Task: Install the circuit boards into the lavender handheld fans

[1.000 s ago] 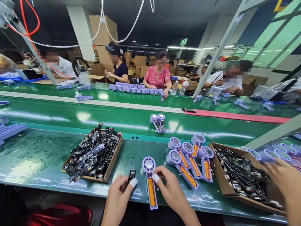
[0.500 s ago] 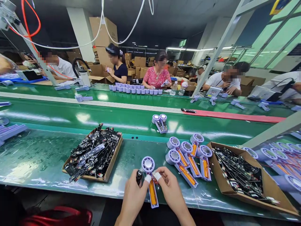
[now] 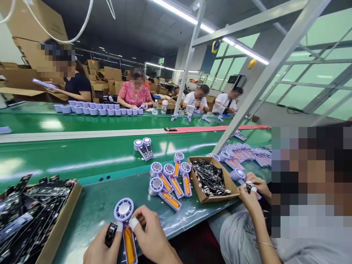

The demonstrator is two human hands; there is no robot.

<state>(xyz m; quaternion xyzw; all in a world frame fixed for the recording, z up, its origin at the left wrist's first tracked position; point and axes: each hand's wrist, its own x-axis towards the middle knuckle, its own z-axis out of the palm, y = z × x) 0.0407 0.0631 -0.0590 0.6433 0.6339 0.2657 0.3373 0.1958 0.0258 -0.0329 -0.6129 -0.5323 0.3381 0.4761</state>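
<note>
Hands (image 3: 152,233) flank fan (image 3: 123,209) near table edge (image 3: 189,222); left box (image 3: 63,224) stands apart.

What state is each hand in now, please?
Left hand: closed, holding a small black circuit board.
Right hand: curled at a lilac round-headed plastic device; whether gripping anything cannot be told.

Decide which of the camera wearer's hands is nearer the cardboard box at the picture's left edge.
Left. The left hand, gripping a black circuit board, is to the right of the cardboard box; the right hand is farther right, on the other side of the purple fan.
</note>
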